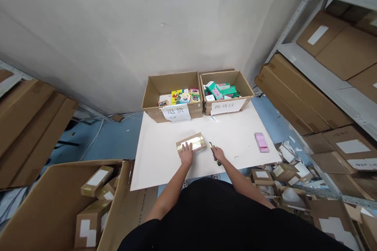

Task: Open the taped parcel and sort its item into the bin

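The left hand (186, 152) lay flat on the near end of a small taped parcel (191, 143), fingers spread and pressing down — a hold that pinned it against the white table (153, 164) so it would not slide. The parcel sat near the middle of the table, long side across the person's front, its label facing up under shiny tape.

The right hand (218, 153) was curled shut round a knife (213, 152) with a yellow-and-black handle, its tip pointing toward the parcel's right end, just beside it but not touching. Whether the blade was out was too small to tell.

At the far edge stood two open boxes side by side, each with a paper sign on its front: the left box (172, 96) held colourful small packs, the right box (226, 91) mostly green and white ones — kept apart, it seemed, as two sorts. A pink, blurred item (262, 142) lay well to the right on the table. A big carton (59, 204) of more taped parcels stood on the floor by the left arm, within easy reach, and torn wrappings (291, 172) littered the floor on the right.
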A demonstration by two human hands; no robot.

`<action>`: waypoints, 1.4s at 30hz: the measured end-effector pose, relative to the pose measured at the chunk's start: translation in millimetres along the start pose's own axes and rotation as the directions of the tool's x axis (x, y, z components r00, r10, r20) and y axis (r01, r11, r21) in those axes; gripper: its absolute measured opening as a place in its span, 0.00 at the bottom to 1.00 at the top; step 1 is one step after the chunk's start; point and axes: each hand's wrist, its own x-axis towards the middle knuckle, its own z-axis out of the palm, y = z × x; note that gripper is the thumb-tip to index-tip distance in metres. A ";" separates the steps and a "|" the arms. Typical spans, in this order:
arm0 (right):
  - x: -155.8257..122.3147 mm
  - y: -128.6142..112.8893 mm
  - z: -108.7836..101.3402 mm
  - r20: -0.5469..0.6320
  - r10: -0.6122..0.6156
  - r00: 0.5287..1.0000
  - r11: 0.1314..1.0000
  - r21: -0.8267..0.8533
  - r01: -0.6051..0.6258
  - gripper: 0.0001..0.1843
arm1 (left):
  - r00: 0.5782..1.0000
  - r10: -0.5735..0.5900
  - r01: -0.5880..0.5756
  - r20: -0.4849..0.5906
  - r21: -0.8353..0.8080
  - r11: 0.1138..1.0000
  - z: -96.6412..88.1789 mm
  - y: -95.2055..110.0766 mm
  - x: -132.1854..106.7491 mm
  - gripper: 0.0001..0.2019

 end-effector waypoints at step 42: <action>-10.3 -81.8 135.9 -0.238 -0.005 0.971 0.972 0.225 0.060 0.27 | 0.976 -0.006 0.151 0.217 -0.659 0.737 46.6 -105.3 -23.0 0.39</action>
